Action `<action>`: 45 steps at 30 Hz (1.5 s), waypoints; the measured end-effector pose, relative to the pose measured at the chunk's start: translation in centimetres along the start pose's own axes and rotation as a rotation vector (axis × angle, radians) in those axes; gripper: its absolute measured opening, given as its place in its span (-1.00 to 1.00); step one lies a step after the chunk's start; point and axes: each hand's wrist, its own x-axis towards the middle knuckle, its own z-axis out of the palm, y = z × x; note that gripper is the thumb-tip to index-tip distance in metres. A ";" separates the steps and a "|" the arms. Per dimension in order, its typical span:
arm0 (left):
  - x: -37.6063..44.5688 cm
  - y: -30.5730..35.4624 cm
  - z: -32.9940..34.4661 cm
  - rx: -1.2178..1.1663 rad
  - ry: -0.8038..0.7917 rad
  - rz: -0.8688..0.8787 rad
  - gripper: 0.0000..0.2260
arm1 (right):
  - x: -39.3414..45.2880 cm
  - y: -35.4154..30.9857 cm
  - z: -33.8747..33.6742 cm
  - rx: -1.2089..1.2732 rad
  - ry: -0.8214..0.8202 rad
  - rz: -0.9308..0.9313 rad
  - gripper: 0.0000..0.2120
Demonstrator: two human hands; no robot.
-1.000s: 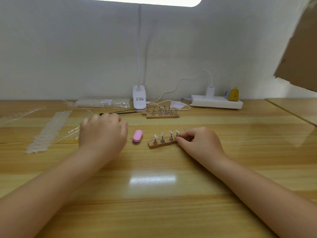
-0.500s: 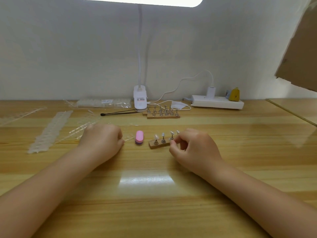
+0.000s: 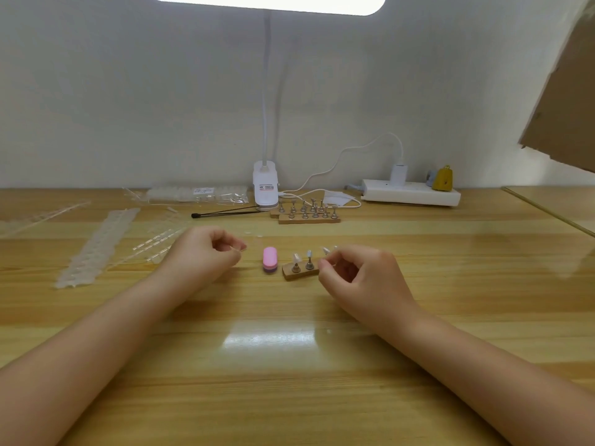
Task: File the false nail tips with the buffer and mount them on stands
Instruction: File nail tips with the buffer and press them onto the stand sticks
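On the wooden table [image 3: 289, 365], the left hand [image 3: 201, 252] has its fingers curled, thumb and forefinger pinching a small clear nail tip [image 3: 240, 248] just left of the pink buffer [image 3: 269, 259]. The buffer lies on the table between the hands, beside a wooden stand block [image 3: 299, 272] holding metal pegs topped with nail tips. The right hand [image 3: 360, 275] covers the block's right end, fingers curled; whether it grips anything I cannot tell. A second stand block [image 3: 309, 218] sits near the lamp base [image 3: 265, 188].
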 end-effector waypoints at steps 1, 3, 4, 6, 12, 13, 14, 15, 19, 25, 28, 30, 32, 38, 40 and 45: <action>-0.3 0.4 -0.1 -0.081 0.022 0.010 -0.85 | 0.0 0.0 0.0 0.022 -0.001 0.012 -0.86; -1.1 1.5 -0.2 -0.240 0.034 0.042 -0.88 | 0.1 0.0 0.1 0.111 -0.007 0.052 -0.88; -1.7 2.3 -0.1 -0.320 0.004 0.062 -0.88 | 0.2 -0.2 0.0 0.179 -0.021 0.079 -0.90; -3.0 3.9 0.5 -0.444 -0.132 0.108 -0.85 | 0.2 -0.4 -0.1 0.330 -0.065 0.128 -0.88; -5.5 4.9 3.0 -0.444 -0.257 0.183 -0.84 | 0.2 -0.4 -0.2 0.531 -0.081 0.126 -0.90; -5.5 4.7 3.0 -0.435 -0.242 0.184 -0.83 | 0.2 -0.4 -0.1 0.548 -0.079 0.138 -0.89; -5.5 4.6 2.9 -0.429 -0.232 0.187 -0.83 | 0.2 -0.3 -0.2 0.566 -0.075 0.154 -0.88; -5.4 4.5 2.9 -0.429 -0.226 0.192 -0.82 | 0.3 -0.3 -0.2 0.579 -0.066 0.168 -0.88; -5.3 4.2 3.2 -0.436 -0.203 0.216 -0.78 | 0.4 0.0 -0.3 0.590 -0.038 0.189 -0.89; -5.8 4.0 2.8 0.269 0.062 0.825 -0.68 | 0.4 0.0 -0.1 0.597 -0.049 0.199 -0.88; -5.3 3.9 2.4 0.525 0.172 0.947 -0.67 | 0.3 0.0 -0.1 0.554 -0.056 0.189 -0.87; -4.9 3.8 2.0 0.614 0.203 0.933 -0.70 | 0.3 0.0 0.0 0.522 -0.048 0.202 -0.86; -4.2 3.4 1.5 0.680 0.234 0.853 -0.66 | 0.5 0.1 -0.1 0.523 -0.029 0.243 -0.86; -1.6 0.5 0.8 0.543 0.106 0.154 -0.64 | 0.6 0.0 -0.3 0.561 -0.067 0.279 -0.87; -1.3 0.0 0.9 0.673 0.151 0.136 -0.64 | 0.5 -0.1 -0.1 0.569 -0.074 0.279 -0.86; -1.9 0.5 2.4 0.600 0.044 0.409 -0.66 | 0.6 0.1 -0.1 0.582 -0.084 0.291 -0.83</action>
